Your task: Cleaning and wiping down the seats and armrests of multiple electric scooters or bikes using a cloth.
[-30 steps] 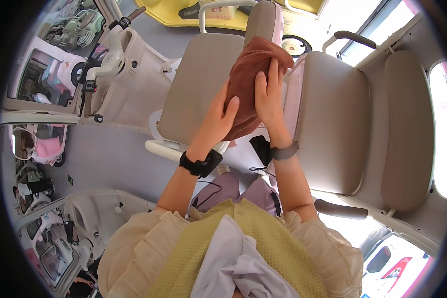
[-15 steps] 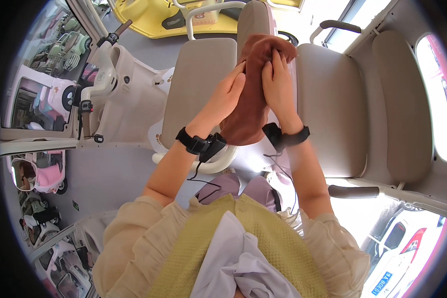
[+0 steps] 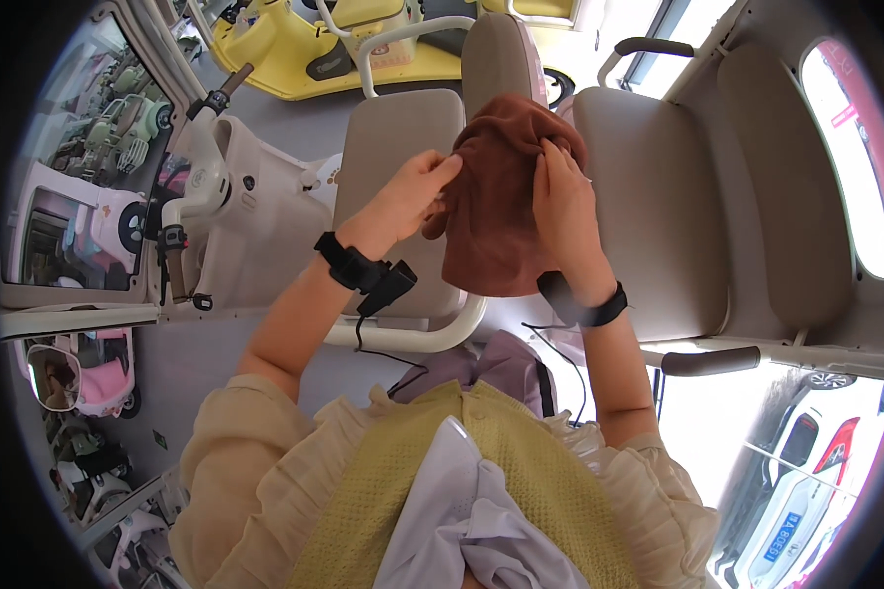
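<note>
Brown cloth [image 3: 491, 211]: soft matt fabric, slightly fuzzy, creased. Grey seat cushions [image 3: 648, 206]: smooth matt vinyl-like padding. White seat frame tube [image 3: 432, 339]: glossy, painted or plastic, can't tell. Wristbands [image 3: 349, 263]: black matt plastic. Yellow vehicle body [image 3: 295, 59]: glossy plastic.

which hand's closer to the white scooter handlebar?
Left. The left hand pinches the brown cloth on the side facing the white scooter handlebar; the right hand grips the far edge.

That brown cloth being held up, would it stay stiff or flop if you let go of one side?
Probably floppy: the brown cloth sags in soft folds below the left hand and right hand. It seems light, since fingertips pinching its top edge carry it. The plush-looking surface likely grips rather than slips.
</note>
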Demonstrator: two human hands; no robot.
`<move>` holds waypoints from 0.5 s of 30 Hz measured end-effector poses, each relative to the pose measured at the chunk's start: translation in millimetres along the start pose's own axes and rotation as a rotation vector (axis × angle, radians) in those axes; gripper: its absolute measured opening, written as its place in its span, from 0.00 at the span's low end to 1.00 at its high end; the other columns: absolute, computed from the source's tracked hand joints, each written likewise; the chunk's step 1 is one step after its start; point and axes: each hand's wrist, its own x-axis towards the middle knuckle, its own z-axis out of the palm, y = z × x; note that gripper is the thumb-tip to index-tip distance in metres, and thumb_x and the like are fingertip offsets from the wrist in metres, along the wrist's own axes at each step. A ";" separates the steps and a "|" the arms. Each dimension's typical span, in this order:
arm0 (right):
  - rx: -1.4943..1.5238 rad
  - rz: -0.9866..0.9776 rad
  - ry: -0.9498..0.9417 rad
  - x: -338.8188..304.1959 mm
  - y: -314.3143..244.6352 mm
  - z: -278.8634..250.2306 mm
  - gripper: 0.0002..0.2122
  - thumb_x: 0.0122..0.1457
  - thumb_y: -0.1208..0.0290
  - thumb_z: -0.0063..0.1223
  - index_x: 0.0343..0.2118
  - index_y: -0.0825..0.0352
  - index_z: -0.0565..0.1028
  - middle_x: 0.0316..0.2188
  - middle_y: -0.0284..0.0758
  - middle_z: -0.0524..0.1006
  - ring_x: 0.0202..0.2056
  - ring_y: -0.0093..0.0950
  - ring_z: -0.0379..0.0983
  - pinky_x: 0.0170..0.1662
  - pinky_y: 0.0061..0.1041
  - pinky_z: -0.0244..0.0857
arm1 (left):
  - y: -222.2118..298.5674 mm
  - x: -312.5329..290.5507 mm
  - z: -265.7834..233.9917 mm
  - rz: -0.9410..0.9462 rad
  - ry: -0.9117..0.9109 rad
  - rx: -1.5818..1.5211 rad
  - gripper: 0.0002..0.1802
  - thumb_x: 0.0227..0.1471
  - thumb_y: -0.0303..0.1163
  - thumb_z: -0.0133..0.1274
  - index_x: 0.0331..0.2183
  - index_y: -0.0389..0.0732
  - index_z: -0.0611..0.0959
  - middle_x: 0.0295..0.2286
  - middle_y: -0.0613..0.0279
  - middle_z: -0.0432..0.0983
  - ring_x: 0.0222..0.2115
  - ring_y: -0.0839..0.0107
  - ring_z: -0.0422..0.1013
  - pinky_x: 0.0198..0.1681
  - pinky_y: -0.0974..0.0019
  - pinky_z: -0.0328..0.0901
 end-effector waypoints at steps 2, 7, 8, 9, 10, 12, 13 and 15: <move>-0.020 -0.045 -0.021 17.5 14.3 3.0 0.09 0.53 0.74 0.33 0.32 0.75 0.65 0.31 0.49 0.67 0.33 0.44 0.64 0.35 0.34 0.60 | 18.0 11.1 7.2 0.148 -0.031 -0.072 0.10 0.49 0.37 0.42 0.31 0.41 0.69 0.29 0.68 0.65 0.30 0.79 0.61 0.37 0.72 0.57; -0.075 -0.049 -0.162 80.0 53.9 26.9 0.10 0.53 0.73 0.34 0.31 0.76 0.63 0.31 0.53 0.66 0.33 0.46 0.63 0.36 0.35 0.59 | 46.1 49.3 34.5 0.663 0.059 0.075 0.15 0.49 0.37 0.42 0.38 0.39 0.68 0.33 0.64 0.66 0.36 0.74 0.62 0.41 0.73 0.56; -0.026 -0.066 -0.174 91.7 65.0 34.8 0.11 0.52 0.72 0.35 0.32 0.77 0.62 0.31 0.55 0.66 0.34 0.47 0.63 0.36 0.34 0.59 | 41.2 62.4 37.0 0.697 0.066 0.288 0.18 0.49 0.37 0.42 0.42 0.40 0.65 0.38 0.61 0.62 0.40 0.71 0.59 0.43 0.72 0.54; 0.016 -0.081 -0.187 100.0 74.6 41.4 0.12 0.52 0.72 0.35 0.33 0.78 0.61 0.32 0.57 0.66 0.34 0.48 0.63 0.37 0.34 0.59 | 32.2 79.5 39.4 0.723 0.070 0.495 0.21 0.49 0.37 0.41 0.45 0.40 0.63 0.43 0.58 0.59 0.44 0.69 0.57 0.46 0.72 0.53; 0.017 -0.095 -0.189 104.6 75.5 42.0 0.12 0.52 0.72 0.35 0.33 0.78 0.61 0.32 0.57 0.66 0.34 0.48 0.63 0.37 0.34 0.59 | 26.0 87.5 44.9 0.652 0.109 0.621 0.27 0.49 0.38 0.40 0.50 0.44 0.54 0.50 0.54 0.46 0.49 0.65 0.48 0.49 0.70 0.48; 0.274 -0.118 -0.311 110.1 78.0 40.6 0.14 0.51 0.72 0.36 0.34 0.81 0.59 0.34 0.59 0.64 0.37 0.49 0.63 0.38 0.33 0.59 | 18.5 98.4 50.1 0.551 0.176 0.710 0.30 0.49 0.39 0.38 0.52 0.44 0.48 0.51 0.54 0.41 0.50 0.63 0.46 0.51 0.70 0.45; 0.363 -0.045 -0.380 113.3 79.5 39.8 0.15 0.51 0.73 0.36 0.34 0.83 0.58 0.36 0.59 0.64 0.39 0.48 0.62 0.39 0.32 0.59 | 18.9 106.6 48.7 0.559 0.184 0.706 0.30 0.49 0.39 0.38 0.52 0.44 0.48 0.51 0.54 0.41 0.50 0.63 0.46 0.51 0.70 0.45; 0.293 -0.012 -0.401 119.1 76.3 35.9 0.15 0.50 0.73 0.36 0.35 0.82 0.58 0.36 0.59 0.63 0.39 0.48 0.62 0.39 0.32 0.58 | 22.9 118.7 45.5 0.604 0.118 0.451 0.35 0.47 0.44 0.38 0.51 0.36 0.46 0.48 0.36 0.43 0.50 0.47 0.44 0.51 0.59 0.44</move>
